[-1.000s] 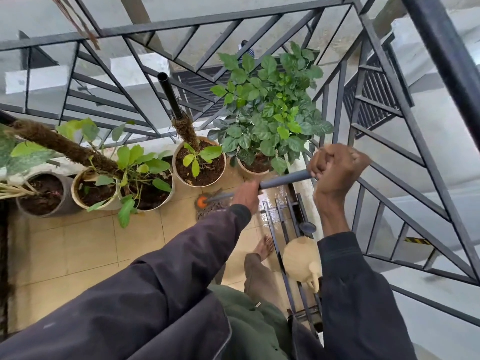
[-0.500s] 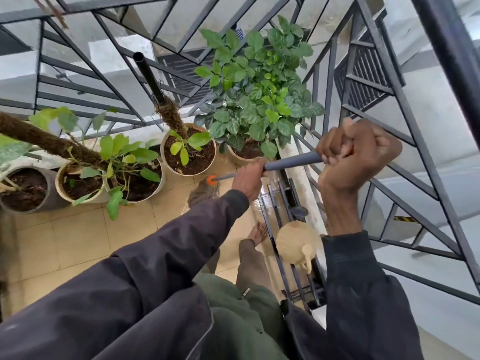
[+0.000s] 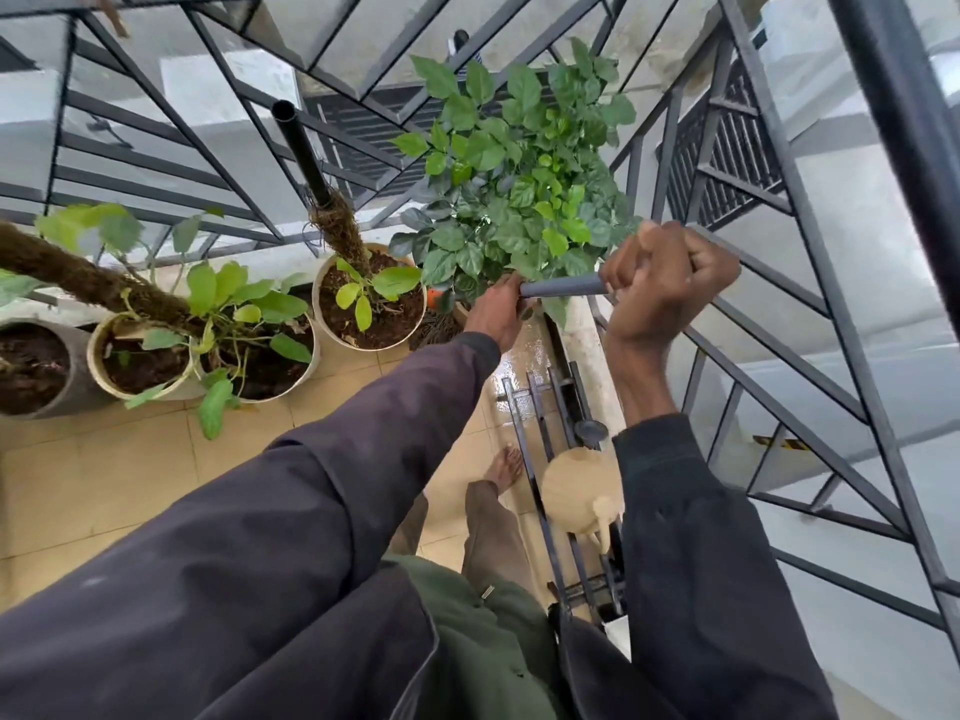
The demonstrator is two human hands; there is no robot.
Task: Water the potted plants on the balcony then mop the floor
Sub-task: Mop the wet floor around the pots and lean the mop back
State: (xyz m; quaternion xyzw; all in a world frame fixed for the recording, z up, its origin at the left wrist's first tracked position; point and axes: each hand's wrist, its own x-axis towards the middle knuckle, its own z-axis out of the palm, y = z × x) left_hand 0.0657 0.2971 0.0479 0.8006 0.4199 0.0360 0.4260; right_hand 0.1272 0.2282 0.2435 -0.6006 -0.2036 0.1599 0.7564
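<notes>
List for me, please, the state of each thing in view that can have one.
mop handle: held in both hands, slanting downward.
left hand: grips the handle lower down.
right hand: fist round the handle's top end.
floor: wet, shiny patch below the handle.
mop head: down on the floor.
watering can: set down, nobody holds it.

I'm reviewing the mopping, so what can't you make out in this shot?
Head view:
mop head: mostly hidden behind the left hand.
watering can: partly covered by the right sleeve.
grey pot: cut off by the left edge.
mop handle: top end hidden inside the right hand.
</notes>
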